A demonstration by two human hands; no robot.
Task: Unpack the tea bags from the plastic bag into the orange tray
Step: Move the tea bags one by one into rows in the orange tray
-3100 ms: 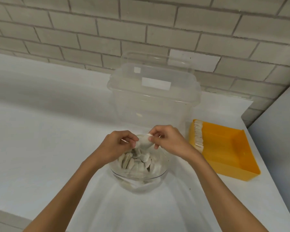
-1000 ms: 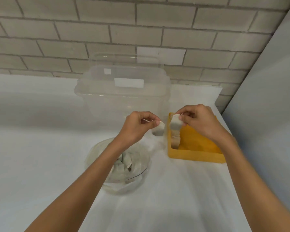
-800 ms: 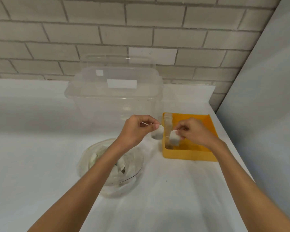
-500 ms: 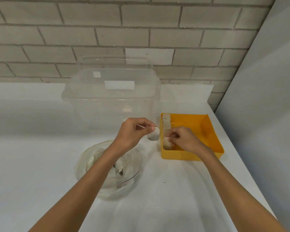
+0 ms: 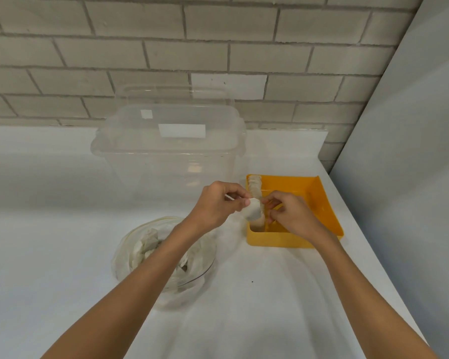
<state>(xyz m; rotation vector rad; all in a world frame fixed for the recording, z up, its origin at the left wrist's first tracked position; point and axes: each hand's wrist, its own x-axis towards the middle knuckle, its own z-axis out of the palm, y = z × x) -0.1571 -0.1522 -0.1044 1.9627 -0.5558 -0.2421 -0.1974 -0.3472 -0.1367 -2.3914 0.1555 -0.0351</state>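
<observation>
Tea bags (image 5: 254, 183) are seen standing in a row inside the orange tray (image 5: 278, 240), packed along its left wall from the far corner toward the near one. One more tea bag (image 5: 252, 213) is held just above the left rim of the tray, over the near part of the row. It is pinched between the thumb and the forefinger of the left hand (image 5: 217, 204), and the other fingers of this hand are curled under.

The right hand (image 5: 289, 216) is placed over the inside of the tray, just beside the held tea bag. Its fingers (image 5: 275, 198) are bent and drawn together close to the row, but it cannot be told whether anything is caught between them.

The plastic bag (image 5: 166, 257) is lying on the desk (image 5: 49, 242) to the left of the tray and nearer to the person. Its mouth is turned upward, and loose tea bags (image 5: 151, 239) are piled in it. It is partly covered by the left forearm.

A large clear container (image 5: 171, 156) with a lid is placed to the left of the tray, beside its far corner. A brick wall (image 5: 166, 47) is seen behind the tray, and a plain grey panel (image 5: 412, 151) to the right of it.
</observation>
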